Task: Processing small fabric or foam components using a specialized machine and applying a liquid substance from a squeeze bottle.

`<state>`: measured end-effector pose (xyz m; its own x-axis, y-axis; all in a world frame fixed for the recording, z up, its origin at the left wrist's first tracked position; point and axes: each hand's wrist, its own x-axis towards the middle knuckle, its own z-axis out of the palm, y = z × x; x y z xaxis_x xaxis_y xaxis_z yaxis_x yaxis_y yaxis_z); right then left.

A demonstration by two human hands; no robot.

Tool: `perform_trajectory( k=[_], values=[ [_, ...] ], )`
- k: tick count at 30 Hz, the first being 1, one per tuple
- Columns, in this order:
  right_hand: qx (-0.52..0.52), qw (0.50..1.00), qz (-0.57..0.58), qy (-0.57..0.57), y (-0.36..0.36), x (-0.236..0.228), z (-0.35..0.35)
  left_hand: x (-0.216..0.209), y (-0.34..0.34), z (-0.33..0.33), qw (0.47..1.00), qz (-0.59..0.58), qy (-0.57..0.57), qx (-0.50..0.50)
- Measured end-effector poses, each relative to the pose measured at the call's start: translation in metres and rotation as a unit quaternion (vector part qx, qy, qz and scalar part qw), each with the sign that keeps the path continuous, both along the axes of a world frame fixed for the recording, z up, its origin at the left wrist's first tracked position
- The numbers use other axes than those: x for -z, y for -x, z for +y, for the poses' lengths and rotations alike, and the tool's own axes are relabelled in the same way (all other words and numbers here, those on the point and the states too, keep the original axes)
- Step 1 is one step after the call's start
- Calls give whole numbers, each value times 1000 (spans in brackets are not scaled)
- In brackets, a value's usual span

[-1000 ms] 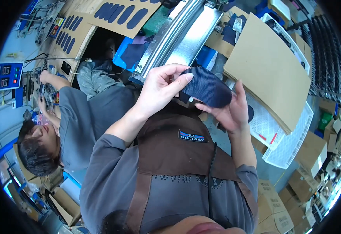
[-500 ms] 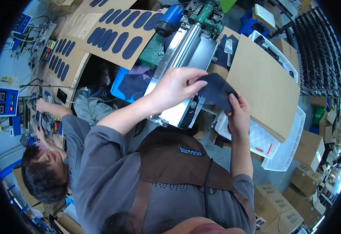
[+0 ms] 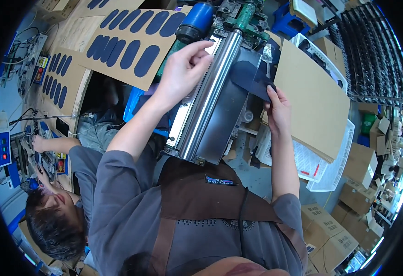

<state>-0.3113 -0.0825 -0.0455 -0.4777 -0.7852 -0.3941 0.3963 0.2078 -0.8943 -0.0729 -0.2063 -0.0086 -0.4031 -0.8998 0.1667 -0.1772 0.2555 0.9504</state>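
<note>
My right hand (image 3: 279, 106) pinches one end of a dark blue oval fabric piece (image 3: 246, 76). The piece's rounded far end lies over the dark feed plate (image 3: 227, 110) of a machine, close to its shiny steel roller (image 3: 210, 94). On the other side of the roller is my left hand (image 3: 183, 73), above the toothed bar (image 3: 183, 124). Its thumb and forefinger are half bent with a gap between the tips, and nothing shows in them.
Dark oval pieces lie in rows on cardboard sheets (image 3: 153, 79) at the left. A stack of brown board (image 3: 312, 101) rests on white plastic crates (image 3: 339, 161) at the right. A blue motor (image 3: 197, 20) stands behind the roller. At left, a co-worker (image 3: 54, 221) works at another bench.
My left hand has let go of the fabric and moved left and up across the roller. My right hand keeps its end, and the piece now spreads over the feed plate. The view has shifted slightly.
</note>
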Motion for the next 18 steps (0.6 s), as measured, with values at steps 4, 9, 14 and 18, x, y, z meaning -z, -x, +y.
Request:
perform_trajectory(
  k=[4, 9, 14, 18],
  values=[
    [-7, 998, 60, -16, -2, 8, -15, 15, -9, -11, 999, -1, 2, -48],
    [-69, 980, 185, -20, -12, -1, -31, 27, -5, -19, 999, -27, -39, -17],
    [-138, 938, 318, -12, -27, -6, -52, 29, 11, -27, 989, -142, 48, 4],
    [-184, 931, 315, -27, -34, -15, -69, 19, 15, -34, 987, -154, -35, 15]
  ],
)
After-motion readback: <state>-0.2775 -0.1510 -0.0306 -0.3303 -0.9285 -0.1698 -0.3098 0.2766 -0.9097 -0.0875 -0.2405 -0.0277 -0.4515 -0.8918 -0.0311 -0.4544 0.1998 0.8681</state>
